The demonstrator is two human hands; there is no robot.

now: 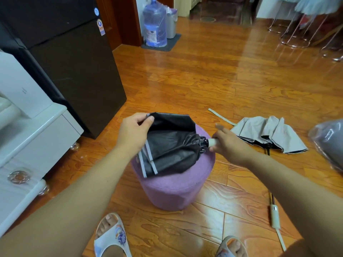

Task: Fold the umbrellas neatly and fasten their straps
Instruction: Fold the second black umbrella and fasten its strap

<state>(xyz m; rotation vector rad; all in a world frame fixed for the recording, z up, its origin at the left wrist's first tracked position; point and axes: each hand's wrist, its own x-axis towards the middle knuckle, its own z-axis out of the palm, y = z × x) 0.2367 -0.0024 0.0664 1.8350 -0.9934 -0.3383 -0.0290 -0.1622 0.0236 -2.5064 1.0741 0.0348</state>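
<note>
A collapsed umbrella point(170, 147) with black lining outward and grey-edged folds lies across a purple round stool point(174, 190). My left hand point(132, 133) pinches a flap of its canopy near the far left edge and lifts it. My right hand point(227, 143) grips the umbrella's white handle point(211, 141) at the stool's right side. A second umbrella point(269, 134), grey outside, lies loosely gathered on the floor to the right, its strap point(220, 116) stretched out flat toward the left.
A white umbrella handle with a thin shaft point(274, 216) lies on the wooden floor at lower right. A dark fridge point(74, 62) and a white cabinet point(27, 138) stand left. A plastic-wrapped bundle point(328, 141) sits far right. My sandalled feet point(111, 236) are below the stool.
</note>
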